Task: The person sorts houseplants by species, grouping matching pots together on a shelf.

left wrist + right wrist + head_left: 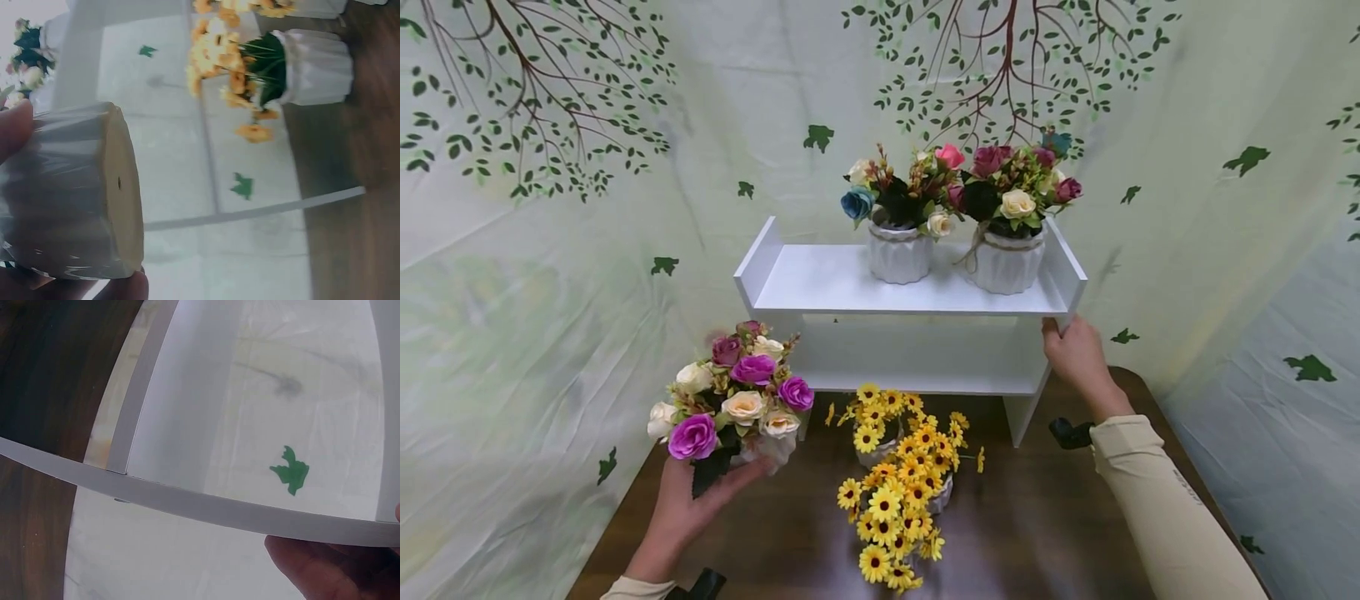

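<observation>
Free room along the shelf's top board (812, 275) at left, two flower pots (900, 254) in the way rightward.

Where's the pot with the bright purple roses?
In the head view, the pot is in the left hand, left of the yellow flowers.

A creased, pale cloth (760, 92) stood before you on the far side and ran down the left and right. Brown printed branches (523, 67) with small green leaves spread across its far left, and a second set of branches (1009, 62) lay right of centre. Larger dark-green leaf prints (818, 137) dotted it. Below you was a dark brown table (1037, 525). Near the middle, you had yellow flowers (898, 500) with dark centres, in white pots — farther off, two mixed bouquets (1018, 203) stood side by side, the right one's pot tied with twine (973, 250).
</observation>
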Motion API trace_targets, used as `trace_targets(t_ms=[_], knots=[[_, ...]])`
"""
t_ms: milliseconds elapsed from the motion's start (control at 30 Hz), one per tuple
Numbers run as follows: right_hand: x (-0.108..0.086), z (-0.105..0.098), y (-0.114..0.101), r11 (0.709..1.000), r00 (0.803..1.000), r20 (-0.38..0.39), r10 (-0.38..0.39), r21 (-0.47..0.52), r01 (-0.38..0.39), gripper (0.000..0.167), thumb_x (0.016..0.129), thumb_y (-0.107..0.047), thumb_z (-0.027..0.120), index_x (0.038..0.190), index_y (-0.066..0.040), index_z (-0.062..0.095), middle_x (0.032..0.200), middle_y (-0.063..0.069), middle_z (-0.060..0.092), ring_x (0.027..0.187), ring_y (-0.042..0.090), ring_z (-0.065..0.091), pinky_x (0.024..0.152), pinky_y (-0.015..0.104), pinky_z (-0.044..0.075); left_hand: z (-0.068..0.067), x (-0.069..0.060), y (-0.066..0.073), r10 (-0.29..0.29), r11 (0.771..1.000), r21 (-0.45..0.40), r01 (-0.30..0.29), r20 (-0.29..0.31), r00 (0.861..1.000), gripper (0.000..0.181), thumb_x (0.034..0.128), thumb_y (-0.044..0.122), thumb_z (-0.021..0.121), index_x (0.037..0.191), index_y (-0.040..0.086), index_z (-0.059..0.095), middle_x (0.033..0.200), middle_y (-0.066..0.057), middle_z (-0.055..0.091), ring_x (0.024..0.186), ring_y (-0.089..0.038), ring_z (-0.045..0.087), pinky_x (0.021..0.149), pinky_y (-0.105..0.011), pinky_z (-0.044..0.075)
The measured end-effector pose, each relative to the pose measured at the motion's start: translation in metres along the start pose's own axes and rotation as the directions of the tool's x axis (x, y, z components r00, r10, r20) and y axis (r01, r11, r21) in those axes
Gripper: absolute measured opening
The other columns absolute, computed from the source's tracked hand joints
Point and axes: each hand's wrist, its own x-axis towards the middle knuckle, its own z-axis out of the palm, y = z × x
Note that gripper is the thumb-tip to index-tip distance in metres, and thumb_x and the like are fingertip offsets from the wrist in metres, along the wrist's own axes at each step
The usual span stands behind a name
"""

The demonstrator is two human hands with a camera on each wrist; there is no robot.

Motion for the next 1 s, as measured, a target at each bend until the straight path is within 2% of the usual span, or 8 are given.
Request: trace_targets(t_ms=[133, 233, 500, 567, 667, 733, 833, 1000], knots=[[0.001, 0.001, 0.001, 1.000, 1.000, 0.004, 0.008, -0.005, -0.007, 0.030, 0.101, -0.017, 0.042, 0.096, 0.009, 0.056, 0.078, 0.023, 0.056, 0.068, 0.034, 0.049, 0.058, 0.037, 0.037, -0.009, 0.014, 0.025, 0.105, 0.994, -0.039, -0.104, 0.025, 0.994, 0.098, 0.0666, -0.003, 0.087, 0.149, 0.021, 0.039, 0.138, 0.004, 0.057, 0.127, -0.002, 0.053, 0.105, -0.009, 0.039], [0.001, 0.001, 0.001, 1.000, 1.000, 0.007, 0.014, -0.002, -0.014, 0.030, 0.101, -0.017, 0.042, 0.097, 0.009, 0.057, 0.080, 0.025, 0.057, 0.069, 0.035, 0.050, 0.059, 0.038, 0.037, -0.015, 0.028, 0.047, 0.149, 0.979, -0.146, -0.138, 0.066, 0.987, 0.093, 0.0682, -0.010, 0.083, 0.147, 0.014, 0.040, 0.134, 0.004, 0.059, 0.123, -0.002, 0.057, 0.102, -0.012, 0.045], [0.001, 0.001, 0.001, 1.000, 1.000, -0.007, 0.004, 0.005, -0.004, 0.029, 0.101, -0.015, 0.042, 0.095, 0.009, 0.057, 0.077, 0.023, 0.056, 0.066, 0.034, 0.049, 0.057, 0.035, 0.036, -0.032, 0.064, 0.101, 0.144, 0.983, -0.122, -0.136, 0.065, 0.987, 0.091, 0.0723, -0.008, 0.081, 0.148, 0.019, 0.038, 0.142, 0.012, 0.051, 0.129, 0.005, 0.048, 0.100, -0.005, 0.041], [0.001, 0.003, 0.000, 1.000, 1.000, -0.008, 0.000, 0.007, 0.000, 0.028, 0.100, -0.015, 0.043, 0.093, 0.009, 0.057, 0.075, 0.021, 0.055, 0.065, 0.033, 0.048, 0.056, 0.034, 0.035, -0.037, 0.068, 0.109, 0.125, 0.959, -0.267, -0.097, 0.091, 0.988, 0.083, 0.0771, -0.011, 0.076, 0.147, 0.016, 0.039, 0.139, 0.007, 0.054, 0.126, 0.001, 0.052, 0.099, -0.010, 0.046], [0.002, 0.004, 0.000, 1.000, 1.000, -0.001, 0.005, 0.009, -0.005, 0.028, 0.100, -0.015, 0.043, 0.091, 0.008, 0.056, 0.072, 0.019, 0.053, 0.063, 0.031, 0.047, 0.055, 0.033, 0.035, -0.040, 0.075, 0.118, 0.111, 0.918, -0.390, -0.067, 0.090, 0.990, 0.076, 0.0800, -0.013, 0.072, 0.144, 0.014, 0.042, 0.134, 0.004, 0.058, 0.120, -0.003, 0.057, 0.093, -0.014, 0.052], [0.002, 0.004, -0.001, 1.000, 1.000, 0.012, 0.014, 0.011, -0.014, 0.029, 0.101, -0.016, 0.043, 0.092, 0.008, 0.056, 0.071, 0.018, 0.052, 0.063, 0.031, 0.047, 0.055, 0.033, 0.035, -0.041, 0.082, 0.123, 0.117, 0.935, -0.346, -0.082, 0.083, 0.990, 0.075, 0.0801, -0.010, 0.074, 0.144, 0.015, 0.044, 0.134, 0.004, 0.058, 0.120, -0.003, 0.057, 0.094, -0.014, 0.052], [0.001, 0.002, -0.001, 0.999, 0.999, 0.019, 0.036, 0.013, -0.036, 0.030, 0.102, -0.018, 0.042, 0.094, 0.008, 0.056, 0.072, 0.017, 0.052, 0.064, 0.030, 0.047, 0.055, 0.032, 0.035, -0.038, 0.096, 0.131, 0.133, 0.987, -0.094, -0.127, 0.056, 0.990, 0.081, 0.0769, 0.003, 0.083, 0.146, 0.019, 0.044, 0.141, 0.002, 0.057, 0.125, -0.003, 0.054, 0.100, -0.015, 0.047], [0.000, 0.000, -0.001, 0.999, 0.999, 0.024, 0.049, 0.013, -0.050, 0.030, 0.102, -0.018, 0.041, 0.097, 0.008, 0.055, 0.071, 0.016, 0.050, 0.062, 0.028, 0.046, 0.053, 0.031, 0.034, -0.029, 0.122, 0.148, 0.058, 0.992, 0.108, -0.067, 0.086, 0.995, 0.086, 0.0764, 0.025, 0.086, 0.149, 0.018, 0.042, 0.145, -0.008, 0.056, 0.132, -0.023, 0.053, 0.110, -0.044, 0.043]])
